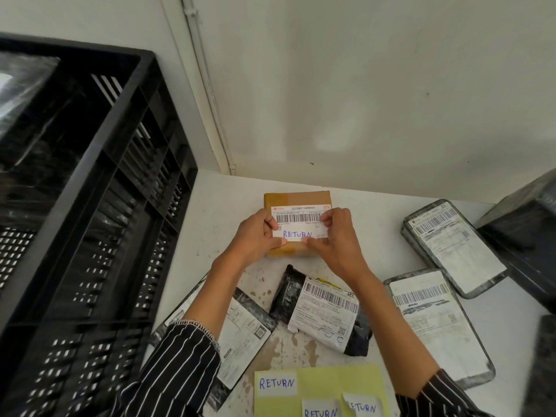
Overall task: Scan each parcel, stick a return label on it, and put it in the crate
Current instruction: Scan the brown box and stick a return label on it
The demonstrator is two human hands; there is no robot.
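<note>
**Item:** brown parcel (296, 198), a small flat carton. It lies toward the far edge of the tabletop (376, 236), just right of the crate (99, 224). A printed barcode slip covers part of its top face.

**Handling:** It is square-cornered and looks stiff and light. The wrapping seems glossy and possibly slippery, so it is best taken by its two short sides rather than from above.

**Item:** return label (298, 234), white paper, handwritten, held flat over the parcel's top face just below the barcode. It is probably thin, limp and sticky-backed, so it should be held by the edges only and smoothed from the middle outward. I cannot tell whether it already adheres.

**Left hand** (255, 236): thumb and fingers pinch the label's left edge.

**Right hand** (334, 239): pinches the right edge likewise.

**Also present:**
- Yellow sheet (331, 380) of spare labels at the near edge.
- Soft-looking black mailers (319, 308) lying between the sheet and the parcel.
</note>
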